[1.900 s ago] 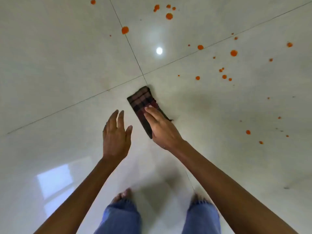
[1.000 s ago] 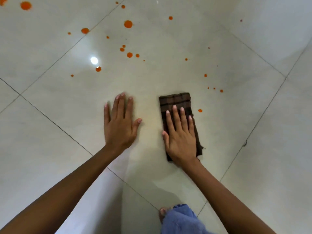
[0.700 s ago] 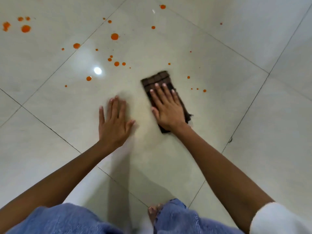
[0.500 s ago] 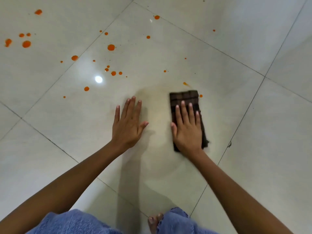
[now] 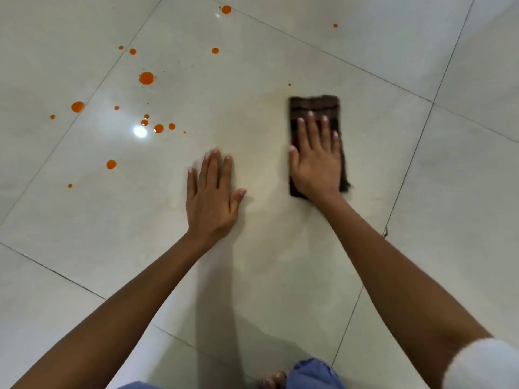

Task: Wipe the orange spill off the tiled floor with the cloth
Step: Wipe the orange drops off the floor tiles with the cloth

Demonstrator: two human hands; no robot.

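Under the right hand (image 5: 316, 161), the dark checked cloth (image 5: 314, 103) lies flat on the tiled floor (image 5: 280, 276); the fingers are straight, slightly spread, pressing it down. Since half a second ago the cloth is further forward, and two orange marks beside it are gone. Left of this grip the left hand (image 5: 212, 197) rests flat, fingers straight, on the same glossy pale floor. Orange drops (image 5: 146, 78) remain further left.

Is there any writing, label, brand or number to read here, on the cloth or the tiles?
None can be read. The dark checked cloth under the right hand shows only its woven pattern, blurred, with no label visible. The tiled floor bears only orange drops and a bright glare.
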